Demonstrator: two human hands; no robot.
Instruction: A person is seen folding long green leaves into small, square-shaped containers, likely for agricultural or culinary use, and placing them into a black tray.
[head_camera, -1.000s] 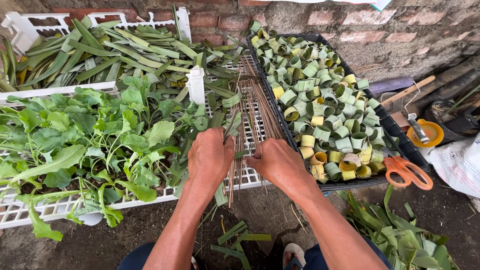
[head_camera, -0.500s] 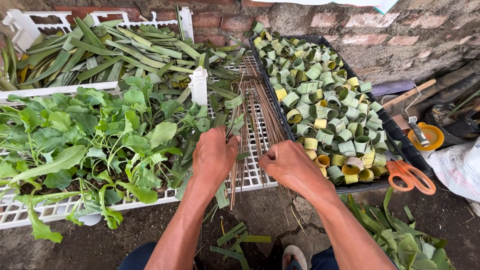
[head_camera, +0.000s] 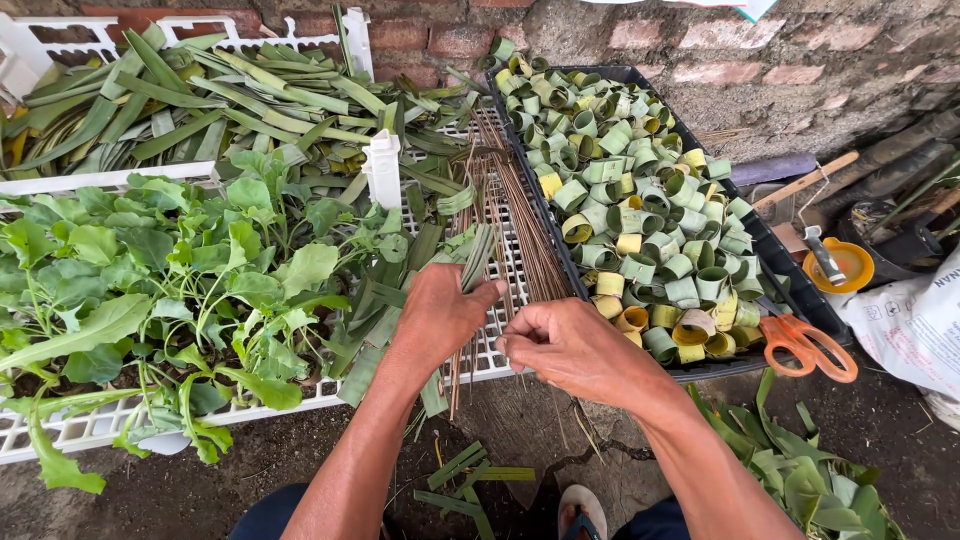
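My left hand (head_camera: 437, 313) grips a green leaf strip (head_camera: 476, 258) that sticks up from its fingers, over a white plastic crate (head_camera: 500, 350). My right hand (head_camera: 566, 345) is beside it, fingers pinched together near the left fingertips; what it pinches is too thin to make out. A bundle of thin brown sticks (head_camera: 510, 205) lies on the crate just beyond both hands. To the right, a black tray (head_camera: 790, 280) holds several rolled rings of green and yellow leaf (head_camera: 620, 180).
Leafy green plants (head_camera: 150, 290) fill the crate at left, with long leaf strips (head_camera: 200, 100) piled behind. Orange-handled scissors (head_camera: 808, 345) rest on the tray's near corner. A brick wall (head_camera: 700, 50) is behind. Cut leaf scraps (head_camera: 470, 480) lie on the ground.
My two hands have come closer together, and the right hand has shifted left toward the leaf strip in the left hand.
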